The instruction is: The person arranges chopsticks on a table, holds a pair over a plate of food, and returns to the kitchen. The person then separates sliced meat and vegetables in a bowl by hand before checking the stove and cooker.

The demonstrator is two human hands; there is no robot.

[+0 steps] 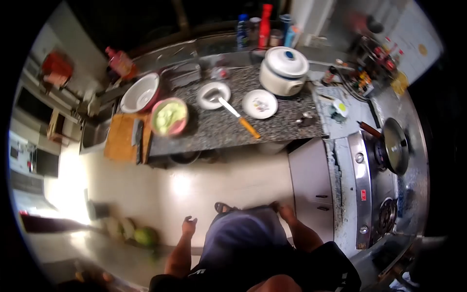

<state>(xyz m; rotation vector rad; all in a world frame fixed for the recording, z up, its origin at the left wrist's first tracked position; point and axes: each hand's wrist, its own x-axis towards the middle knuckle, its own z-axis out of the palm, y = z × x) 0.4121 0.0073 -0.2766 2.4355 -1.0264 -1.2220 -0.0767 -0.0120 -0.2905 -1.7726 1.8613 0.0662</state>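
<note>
My left hand [189, 225] hangs low over the pale floor, away from the counter. Its fingers look loosely apart, with nothing in them. Beside my right thigh is my right hand [285, 211], dim and blurred, so how its fingers lie cannot be made out. On the granite counter [209, 131] ahead, a pink-rimmed bowl [170, 117] holds pale green cut pieces. A knife [138, 138] lies on the wooden cutting board [116, 138]. One white plate [206, 103] carries a spatula [238, 117] with an orange handle end; a patterned plate [260, 109] sits beside it.
A lidded white pot [284, 73] stands at the counter's back, near several bottles. To the right, a wok [395, 146] rests on the gas stove [362, 194]. A white basin [138, 95] sits by the sink [95, 134]. Green round produce [145, 236] lies low at left.
</note>
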